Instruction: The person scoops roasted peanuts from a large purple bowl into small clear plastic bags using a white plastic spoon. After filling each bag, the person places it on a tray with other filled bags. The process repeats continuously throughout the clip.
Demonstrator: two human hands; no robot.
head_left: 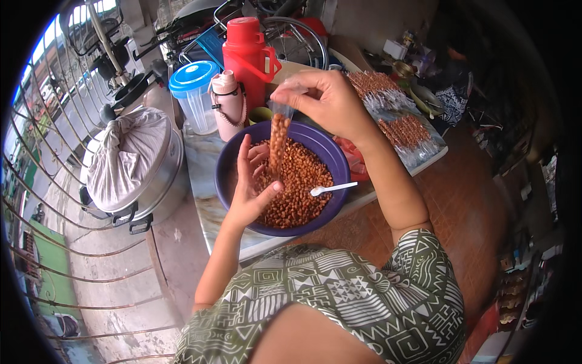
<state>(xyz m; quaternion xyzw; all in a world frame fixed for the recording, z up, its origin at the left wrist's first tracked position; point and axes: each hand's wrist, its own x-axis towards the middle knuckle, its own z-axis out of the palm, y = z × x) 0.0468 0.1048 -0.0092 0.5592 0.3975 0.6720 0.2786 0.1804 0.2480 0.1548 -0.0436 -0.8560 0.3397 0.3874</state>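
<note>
My right hand (327, 100) pinches the top of a narrow clear plastic bag (279, 139), which hangs upright and is mostly full of reddish-brown peanuts. Beside the lower part of the bag is my left hand (251, 191), its fingers spread and thumb apart, gripping nothing. Both are over a purple basin (330, 218) holding a heap of loose peanuts (297, 203). A small white plastic spoon (333, 188) rests on the heap, its handle crossing the basin's right rim.
Filled peanut packets (406, 130) lie stacked at the table's right. Behind the basin stand a pink bottle (228, 112), a red thermos jug (245, 54) and a blue-lidded clear container (194, 91). A large cloth-covered metal pot (139, 164) stands left, near a barred railing (54, 239).
</note>
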